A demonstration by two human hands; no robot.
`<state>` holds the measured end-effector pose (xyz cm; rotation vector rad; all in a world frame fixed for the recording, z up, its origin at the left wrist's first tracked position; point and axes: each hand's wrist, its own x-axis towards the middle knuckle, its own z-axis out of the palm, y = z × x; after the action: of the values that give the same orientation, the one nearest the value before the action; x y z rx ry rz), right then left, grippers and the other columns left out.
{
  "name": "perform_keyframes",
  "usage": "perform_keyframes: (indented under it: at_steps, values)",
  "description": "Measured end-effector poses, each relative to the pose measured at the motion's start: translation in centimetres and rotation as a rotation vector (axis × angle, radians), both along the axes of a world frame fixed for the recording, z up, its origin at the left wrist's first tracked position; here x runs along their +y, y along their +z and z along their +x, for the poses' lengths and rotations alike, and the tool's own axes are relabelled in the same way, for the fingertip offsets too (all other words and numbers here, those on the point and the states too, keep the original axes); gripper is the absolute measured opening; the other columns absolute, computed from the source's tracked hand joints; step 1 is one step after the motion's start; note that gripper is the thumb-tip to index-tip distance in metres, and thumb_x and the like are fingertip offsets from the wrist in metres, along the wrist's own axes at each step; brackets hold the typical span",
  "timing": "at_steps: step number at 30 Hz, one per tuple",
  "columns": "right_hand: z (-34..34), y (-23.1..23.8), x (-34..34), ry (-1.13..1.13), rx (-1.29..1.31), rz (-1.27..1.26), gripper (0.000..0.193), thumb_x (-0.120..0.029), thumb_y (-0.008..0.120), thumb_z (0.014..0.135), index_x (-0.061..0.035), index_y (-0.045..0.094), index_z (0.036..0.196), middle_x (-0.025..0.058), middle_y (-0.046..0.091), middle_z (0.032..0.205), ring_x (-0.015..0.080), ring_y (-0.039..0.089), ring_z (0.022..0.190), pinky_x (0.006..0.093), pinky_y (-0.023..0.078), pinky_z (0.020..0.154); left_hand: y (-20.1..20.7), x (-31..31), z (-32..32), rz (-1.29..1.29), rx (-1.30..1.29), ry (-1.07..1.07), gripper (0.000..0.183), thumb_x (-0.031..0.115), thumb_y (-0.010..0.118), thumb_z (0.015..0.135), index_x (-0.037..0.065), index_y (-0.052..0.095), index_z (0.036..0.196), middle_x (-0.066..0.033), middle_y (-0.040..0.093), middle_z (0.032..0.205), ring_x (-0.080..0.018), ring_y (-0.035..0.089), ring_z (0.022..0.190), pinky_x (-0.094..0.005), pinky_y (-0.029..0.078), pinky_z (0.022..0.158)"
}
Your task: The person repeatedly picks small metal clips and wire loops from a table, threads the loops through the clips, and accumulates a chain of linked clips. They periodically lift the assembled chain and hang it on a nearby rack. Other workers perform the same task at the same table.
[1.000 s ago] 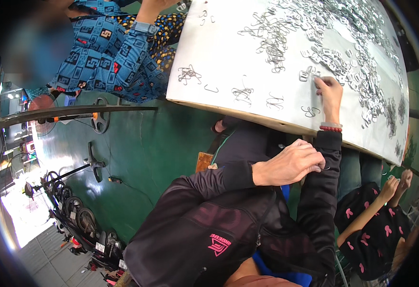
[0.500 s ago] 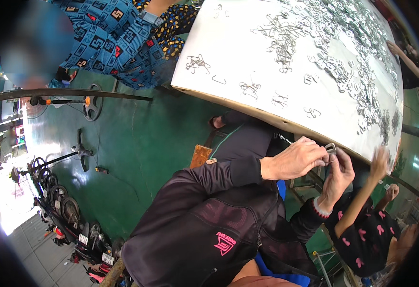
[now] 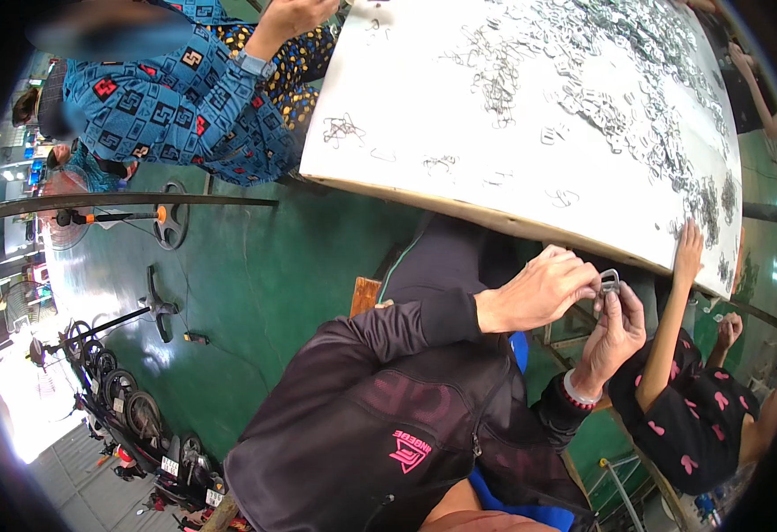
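Observation:
In front of my chest, just off the table's near edge, both hands meet at a small metal buckle [image 3: 611,279] with a rounded rectangular frame. My right hand [image 3: 616,335] grips it from below between thumb and fingers. From the left, my left hand [image 3: 544,288] comes in with fingers pinched together, their tips against the buckle's side. Whatever small thing sits between those left fingertips is hidden. The white tabletop [image 3: 388,106] carries a large spread of similar buckles [image 3: 619,106] and a tangled heap of thin bent wire pieces [image 3: 498,84].
Small wire clusters [image 3: 342,130] lie along the table's near side. A person in a blue patterned shirt [image 3: 180,111] sits at the left. At the right, a co-worker's arm [image 3: 672,306] reaches onto the table. Motorbikes [image 3: 140,417] and a standing fan [image 3: 74,217] are farther left.
My hands stay together at the buckle, shifted slightly in view. The co-worker's hand at the right has moved onto the tabletop near the small dark pieces. The whole view has shifted a little.

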<state>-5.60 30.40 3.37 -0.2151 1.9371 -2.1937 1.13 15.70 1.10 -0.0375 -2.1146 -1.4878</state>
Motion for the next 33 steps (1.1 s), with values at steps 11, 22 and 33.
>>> perform_keyframes:
  at_steps: [11, 22, 33]
  values:
    - [0.1, 0.7, -1.6, 0.101, 0.152, -0.066, 0.018, 0.017, 0.061, 0.079, 0.0073, 0.065, 0.094, 0.0141, 0.062, 0.087, 0.0165, 0.057, 0.068, 0.025, 0.048, 0.057, -2.8, -7.7, -0.8, -0.017, -0.143, 0.157, 0.031, 0.019, 0.068, 0.084, 0.003, 0.059, 0.109, -0.0159, 0.061, 0.111, -0.0324, 0.058, 0.102, -0.0396, 0.048, 0.085]
    - [-0.2, 1.5, -3.3, 0.101, 0.088, -0.065, 0.017, 0.017, 0.06, 0.079, 0.0106, 0.065, 0.094, 0.0117, 0.063, 0.084, 0.0146, 0.058, 0.067, 0.0237, 0.047, 0.059, -8.5, -19.9, -6.0, -0.764, -0.4, 0.393, 0.009, 0.009, 0.058, 0.084, 0.002, 0.061, 0.09, -0.0151, 0.059, 0.082, -0.0347, 0.061, 0.08, -0.0429, 0.05, 0.071]
    - [-0.2, 1.0, -2.0, 0.108, 0.067, -0.149, 0.019, 0.011, 0.065, 0.081, 0.008, 0.067, 0.099, 0.012, 0.067, 0.087, 0.0134, 0.062, 0.069, 0.0226, 0.051, 0.064, -2.1, -22.1, -6.3, -0.835, -0.436, 0.354, 0.011, 0.003, 0.054, 0.082, -0.004, 0.062, 0.08, -0.0242, 0.064, 0.076, -0.0381, 0.065, 0.074, -0.0437, 0.053, 0.064]
